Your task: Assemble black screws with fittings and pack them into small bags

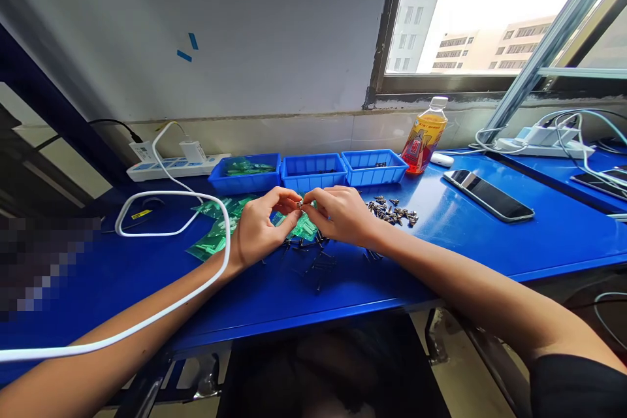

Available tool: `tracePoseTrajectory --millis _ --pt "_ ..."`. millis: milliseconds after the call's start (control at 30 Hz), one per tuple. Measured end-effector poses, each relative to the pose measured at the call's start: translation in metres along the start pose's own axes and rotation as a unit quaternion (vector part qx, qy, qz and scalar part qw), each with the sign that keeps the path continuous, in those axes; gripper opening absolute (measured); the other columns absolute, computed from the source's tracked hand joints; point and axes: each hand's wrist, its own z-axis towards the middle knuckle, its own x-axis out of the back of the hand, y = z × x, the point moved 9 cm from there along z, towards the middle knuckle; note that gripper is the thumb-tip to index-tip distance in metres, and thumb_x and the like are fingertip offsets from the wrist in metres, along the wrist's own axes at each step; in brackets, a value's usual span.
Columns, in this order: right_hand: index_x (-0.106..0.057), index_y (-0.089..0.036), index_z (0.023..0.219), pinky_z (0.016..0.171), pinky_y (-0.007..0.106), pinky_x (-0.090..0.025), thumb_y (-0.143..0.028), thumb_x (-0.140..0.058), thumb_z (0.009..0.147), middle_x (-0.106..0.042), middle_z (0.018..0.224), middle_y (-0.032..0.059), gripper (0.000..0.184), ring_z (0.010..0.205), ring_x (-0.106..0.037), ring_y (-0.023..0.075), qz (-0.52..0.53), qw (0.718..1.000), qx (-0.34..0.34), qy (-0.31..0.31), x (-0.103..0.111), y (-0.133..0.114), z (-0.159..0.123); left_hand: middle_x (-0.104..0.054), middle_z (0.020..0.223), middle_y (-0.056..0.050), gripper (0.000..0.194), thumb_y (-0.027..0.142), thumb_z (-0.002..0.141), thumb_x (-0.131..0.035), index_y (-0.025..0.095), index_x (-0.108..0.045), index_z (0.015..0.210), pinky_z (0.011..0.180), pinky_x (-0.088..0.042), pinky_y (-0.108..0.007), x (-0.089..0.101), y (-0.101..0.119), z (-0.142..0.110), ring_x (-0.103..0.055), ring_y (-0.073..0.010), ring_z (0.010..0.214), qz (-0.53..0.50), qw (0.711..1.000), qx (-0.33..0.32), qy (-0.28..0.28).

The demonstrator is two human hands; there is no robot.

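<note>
My left hand (267,225) and my right hand (340,214) meet above the blue table, fingertips nearly touching. Both are closed in a pinch on a small shiny part (300,204), mostly covered by the fingers; its kind cannot be made out. Under and beside my left hand lie green plastic packets (215,238) with pale strips inside. Below the hands, thin dark screws (321,264) are scattered on the table. A heap of shiny metal screw-like pieces (394,212) lies beyond my right wrist.
Three blue bins stand along the wall: the left bin (245,184) holds green packets, the middle bin (313,181) and right bin (375,175) dark pieces. A drink bottle (425,137), phone (487,194) and power strip (181,166) are around. A white cable (228,235) loops across my left forearm.
</note>
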Motion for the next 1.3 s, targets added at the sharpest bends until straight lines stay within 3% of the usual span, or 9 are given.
tracePoseTrajectory --millis 233,767,967,1300 --pt "-0.061 -0.016 0.089 0.055 0.023 -0.035 -0.028 -0.043 0.087 -0.061 0.056 0.0004 0.022 0.053 -0.054 0.0113 0.012 1.000 -0.007 -0.002 0.002 -0.001 0.000 -0.068 0.078 -0.003 0.021 0.036 0.078 -0.053 0.018 -0.060 0.087 0.069 -0.051 -0.027 0.002 0.003 0.000 -0.062 -0.0157 0.067 0.077 0.997 -0.003 0.004" --pt "-0.059 -0.015 0.087 0.054 0.021 -0.035 -0.026 -0.040 0.089 -0.058 0.052 -0.0018 0.022 0.048 -0.049 0.0093 0.014 0.999 0.016 0.029 0.006 -0.003 0.000 -0.066 0.077 -0.004 0.025 0.038 0.084 -0.043 0.018 -0.058 0.083 0.067 -0.047 -0.028 0.000 0.004 0.000 -0.061 -0.0177 0.069 0.069 0.997 0.007 -0.027" --pt "-0.061 -0.016 0.085 0.054 0.021 -0.035 -0.027 -0.041 0.090 -0.059 0.053 -0.0012 0.024 0.049 -0.051 0.0093 0.018 0.999 0.014 0.044 0.010 -0.002 -0.001 -0.066 0.078 -0.003 0.024 0.037 0.078 -0.051 0.018 -0.055 0.091 0.067 -0.049 -0.028 0.003 0.004 0.000 -0.061 -0.0170 0.069 0.075 0.997 0.003 -0.008" --pt "-0.061 -0.016 0.086 0.054 0.022 -0.034 -0.030 -0.041 0.090 -0.058 0.051 -0.0021 0.024 0.047 -0.050 0.0096 0.012 0.999 0.023 0.043 0.011 -0.004 -0.001 -0.064 0.069 -0.002 0.022 0.039 0.079 -0.047 0.020 -0.056 0.080 0.063 -0.046 -0.028 0.002 0.006 0.001 -0.058 -0.0166 0.062 0.088 0.996 0.011 -0.024"
